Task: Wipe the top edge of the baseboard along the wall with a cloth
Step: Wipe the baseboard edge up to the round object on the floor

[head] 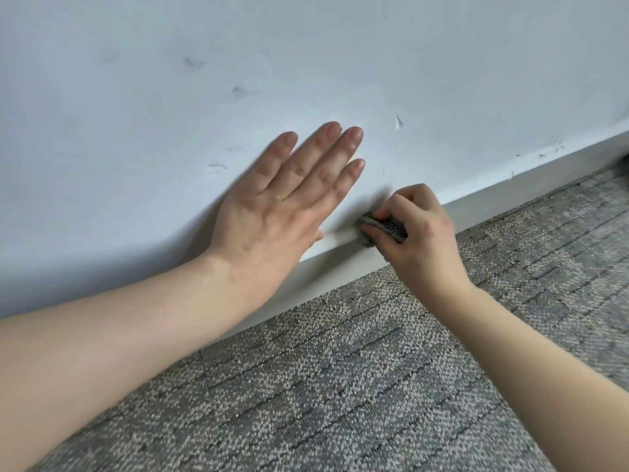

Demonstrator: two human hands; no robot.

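**Wiping along the ledge, cloth bunched small in one hand**

The cloth [388, 228] is a dark, speckled wad pressed on the top edge of the baseboard [340, 264], just right of the middle of the view. The right hand [418, 229] has its fingers and thumb curled round it, pinching it tight. I'd judge it soft and light, so it should mould to that narrow ledge; it is best held bunched as it is, with fingertips behind it to push down.

At 9 o'clock from the cloth the left hand [272, 206] lies flat on the wall [170, 97], fingers straight and a little apart, pointing to 1 o'clock.

The baseboard runs from 8 o'clock to 2 o'clock above grey carpet [340, 386]. Scuff marks [240, 92] dot the wall at 11 o'clock. Toward 8 o'clock the left hand and forearm cover the ledge — they'd be in the way. Toward 2 o'clock it looks open, bar a dark shape at the frame's edge I cannot make out.
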